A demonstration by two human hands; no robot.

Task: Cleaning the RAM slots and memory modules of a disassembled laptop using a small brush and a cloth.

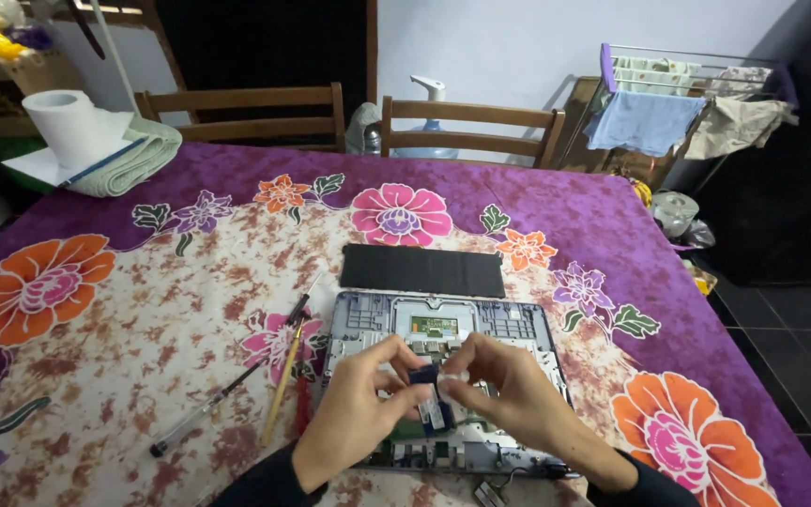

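Left hand [354, 413]: fingers curled, thumb and forefinger pinching the lower edge of the memory module [431, 402].
Right hand [504, 390]: fingers bent, fingertips closed on a small white swab [452, 376] pressed to the module's top.
Memory module: small dark blue board, held tilted between both hands, above the middle of the laptop shell [443, 324].
Laptop shell: open grey case near the table's [143, 310] front edge; holds a green board, a touchpad plate and cabling along its near rim.
Black panel [421, 270]: flat, just behind the shell.
Pen [227, 387]: left of the shell, lying diagonally.
Brush [283, 380]: beside the pen, yellow handle.
Red tool [303, 404]: partly hidden by the left wrist; kind unclear.
Paper roll [69, 127]: far left corner, on a folded towel [138, 160].
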